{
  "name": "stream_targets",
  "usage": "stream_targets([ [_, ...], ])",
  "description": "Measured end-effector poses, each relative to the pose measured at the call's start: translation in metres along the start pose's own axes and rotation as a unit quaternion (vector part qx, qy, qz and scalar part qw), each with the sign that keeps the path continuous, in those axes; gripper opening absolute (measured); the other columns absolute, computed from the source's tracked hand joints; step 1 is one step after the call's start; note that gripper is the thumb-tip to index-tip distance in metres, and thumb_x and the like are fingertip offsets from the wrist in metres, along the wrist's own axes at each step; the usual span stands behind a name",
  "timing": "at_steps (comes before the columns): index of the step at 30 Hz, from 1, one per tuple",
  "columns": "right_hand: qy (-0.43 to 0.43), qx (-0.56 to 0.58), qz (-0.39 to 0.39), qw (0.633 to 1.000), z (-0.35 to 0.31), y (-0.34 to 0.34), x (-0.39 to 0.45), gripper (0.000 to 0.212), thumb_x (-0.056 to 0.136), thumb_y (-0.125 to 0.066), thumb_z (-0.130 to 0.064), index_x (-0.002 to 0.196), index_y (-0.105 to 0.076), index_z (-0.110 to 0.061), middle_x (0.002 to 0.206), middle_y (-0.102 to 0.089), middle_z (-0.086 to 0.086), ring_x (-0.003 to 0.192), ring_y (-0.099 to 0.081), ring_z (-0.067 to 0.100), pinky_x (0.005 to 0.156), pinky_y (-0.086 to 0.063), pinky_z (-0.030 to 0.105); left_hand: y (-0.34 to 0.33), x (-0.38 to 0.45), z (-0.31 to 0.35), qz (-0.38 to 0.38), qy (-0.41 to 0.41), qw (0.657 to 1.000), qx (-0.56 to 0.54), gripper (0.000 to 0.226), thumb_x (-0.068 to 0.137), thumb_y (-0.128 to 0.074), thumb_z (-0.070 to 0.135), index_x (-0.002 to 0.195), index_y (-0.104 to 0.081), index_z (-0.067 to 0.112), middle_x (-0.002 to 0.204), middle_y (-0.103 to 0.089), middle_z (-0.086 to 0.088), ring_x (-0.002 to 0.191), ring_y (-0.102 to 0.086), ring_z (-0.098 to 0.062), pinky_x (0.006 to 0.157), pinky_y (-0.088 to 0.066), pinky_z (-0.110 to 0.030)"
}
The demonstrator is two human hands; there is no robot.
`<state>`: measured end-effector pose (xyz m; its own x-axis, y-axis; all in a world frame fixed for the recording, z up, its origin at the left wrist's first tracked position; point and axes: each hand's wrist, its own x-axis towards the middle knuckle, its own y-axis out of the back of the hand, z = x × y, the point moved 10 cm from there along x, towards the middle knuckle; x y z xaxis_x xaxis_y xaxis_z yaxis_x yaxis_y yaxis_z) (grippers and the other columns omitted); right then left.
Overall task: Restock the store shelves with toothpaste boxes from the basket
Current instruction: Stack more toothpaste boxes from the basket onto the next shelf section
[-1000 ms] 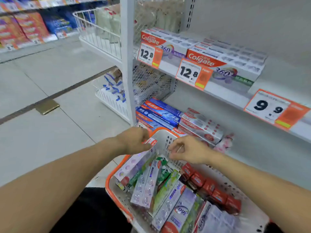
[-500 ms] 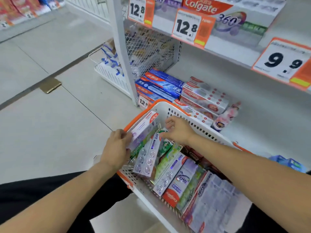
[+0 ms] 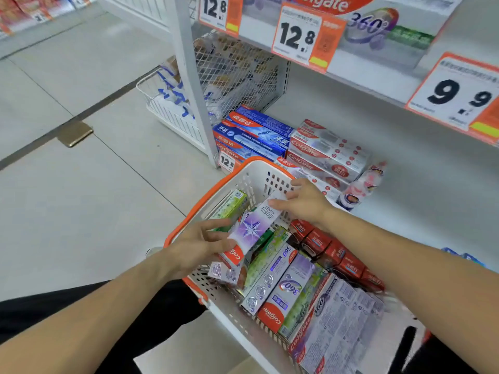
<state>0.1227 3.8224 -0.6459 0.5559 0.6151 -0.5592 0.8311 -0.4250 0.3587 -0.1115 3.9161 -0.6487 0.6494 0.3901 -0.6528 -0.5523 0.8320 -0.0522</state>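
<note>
A white basket with an orange rim (image 3: pixel 251 174) stands on the floor in front of the shelf, full of toothpaste boxes. Both hands hold one purple-and-white Colgate box (image 3: pixel 252 228) tilted above the pile. My left hand (image 3: pixel 199 247) grips its lower red end. My right hand (image 3: pixel 305 201) pinches its upper white end. Under it lie green and silver 360 boxes (image 3: pixel 272 279) and a row of small red boxes (image 3: pixel 337 255). On the bottom shelf (image 3: pixel 432 201) sit stacked blue boxes (image 3: pixel 256 136) and white-red Colgate boxes (image 3: pixel 326 152).
The upper shelf carries Colgate 360 boxes (image 3: pixel 378 25) behind orange price tags reading 12.8 (image 3: pixel 305 36) and 9.9 (image 3: pixel 459 95). A white shelf post (image 3: pixel 194 85) and a wire bin (image 3: pixel 167 103) stand left of the shelf. Grey tiled floor spreads to the left.
Both hands have lifted the purple-and-white box out of the pile and tilted it up. The camera has dipped closer to the basket and bottom shelf.
</note>
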Motion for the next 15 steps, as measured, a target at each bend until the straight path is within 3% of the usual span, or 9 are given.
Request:
stream_targets([
  [3,0.01,0.006,0.097,0.995,0.001,0.02,-0.005,0.097,0.067,-0.091,-0.041,0.142,-0.036,-0.014,0.134,-0.053,0.008,0.118,-0.058,0.024,0.099,-0.052,0.04,-0.016,0.004,0.002,-0.026,0.005,0.999,-0.033,0.063,0.078,-0.078,0.004,0.136,-0.056,0.016,0.115,-0.07,-0.024,0.101,-0.07,-0.037,0.098,-0.052,-0.054],
  [5,-0.006,0.066,0.108,0.992,0.008,0.023,-0.01,0.109,0.055,-0.093,-0.05,0.141,-0.035,-0.015,0.138,-0.053,0.007,0.12,-0.058,0.024,0.1,-0.052,0.043,-0.027,0.005,0.002,-0.041,-0.002,0.997,-0.059,0.068,0.074,-0.079,0.004,0.136,-0.055,0.015,0.121,-0.069,-0.021,0.109,-0.067,-0.039,0.103,-0.048,-0.057],
  [6,-0.019,0.11,0.098,0.989,0.014,0.021,-0.01,0.11,0.051,-0.093,-0.052,0.138,-0.037,-0.017,0.135,-0.056,0.006,0.117,-0.062,0.025,0.096,-0.055,0.045,-0.03,0.005,0.001,-0.047,-0.007,0.996,-0.07,0.07,0.073,-0.081,0.003,0.137,-0.055,0.016,0.124,-0.068,-0.019,0.112,-0.066,-0.039,0.102,-0.05,-0.055],
  [8,-0.032,0.194,0.048,0.979,0.017,0.016,-0.015,0.084,0.062,-0.094,-0.038,0.126,-0.045,-0.015,0.121,-0.066,0.006,0.105,-0.069,0.03,0.086,-0.06,0.046,-0.033,0.007,0.002,-0.058,-0.022,0.995,-0.079,0.08,0.065,-0.092,0.009,0.137,-0.056,0.018,0.129,-0.067,-0.014,0.114,-0.066,-0.036,0.099,-0.053,-0.05],
  [10,-0.035,0.236,-0.021,0.971,0.014,0.011,-0.021,0.055,0.076,-0.087,-0.024,0.117,-0.052,-0.016,0.112,-0.072,0.009,0.099,-0.072,0.032,0.083,-0.061,0.047,-0.026,0.01,0.008,-0.045,-0.052,0.998,-0.005,0.089,0.056,-0.097,0.019,0.136,-0.059,0.025,0.131,-0.067,-0.006,0.118,-0.064,-0.026,0.105,-0.049,-0.046],
  [11,-0.037,0.237,-0.049,0.97,0.013,0.013,-0.025,0.047,0.079,-0.084,-0.026,0.114,-0.054,-0.018,0.11,-0.074,0.01,0.099,-0.073,0.031,0.084,-0.06,0.047,-0.021,0.011,0.013,-0.029,-0.071,0.995,0.067,0.086,0.059,-0.096,0.018,0.136,-0.059,0.027,0.129,-0.068,-0.001,0.121,-0.062,-0.019,0.108,-0.047,-0.044],
  [13,-0.045,0.218,-0.091,0.971,0.014,0.018,-0.028,0.046,0.082,-0.079,-0.04,0.116,-0.062,-0.015,0.108,-0.075,0.011,0.101,-0.073,0.028,0.087,-0.059,0.047,-0.016,0.013,0.022,-0.006,-0.106,0.98,0.171,0.077,0.067,-0.091,0.006,0.135,-0.059,0.025,0.124,-0.07,0.009,0.122,-0.061,-0.008,0.105,-0.05,-0.043],
  [15,-0.079,0.192,-0.108,0.972,0.025,0.022,-0.03,0.049,0.083,-0.076,-0.045,0.117,-0.068,-0.012,0.106,-0.076,0.013,0.1,-0.073,0.028,0.089,-0.059,0.046,-0.014,0.015,0.027,0.018,-0.126,0.971,0.2,0.072,0.067,-0.089,0.0,0.13,-0.062,0.022,0.118,-0.072,0.011,0.119,-0.063,-0.007,0.095,-0.057,-0.039],
])
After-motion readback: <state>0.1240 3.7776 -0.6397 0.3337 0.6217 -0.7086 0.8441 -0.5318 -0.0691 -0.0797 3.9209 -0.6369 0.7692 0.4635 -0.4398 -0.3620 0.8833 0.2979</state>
